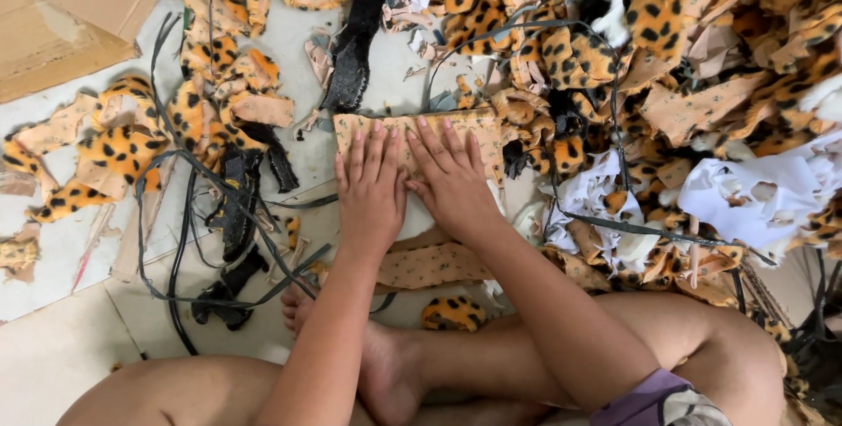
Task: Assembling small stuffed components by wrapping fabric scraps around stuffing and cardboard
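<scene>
My left hand [371, 187] and my right hand [453, 178] lie flat side by side, palms down, on a tan rectangular piece of fabric [478, 128] with small dark spots, spread on the floor in front of my crossed legs. Fingers of both hands are stretched and slightly apart, pressing on the piece. Another tan spotted piece [434, 265] lies under my wrists, closer to my feet.
A big heap of orange leopard-print plush scraps [667, 49] fills the upper right, with white cut fabric [754, 189] beside it. More leopard scraps [123, 150] and black strips [237, 207] lie at the left. Flat cardboard [70, 5] sits at the top left corner.
</scene>
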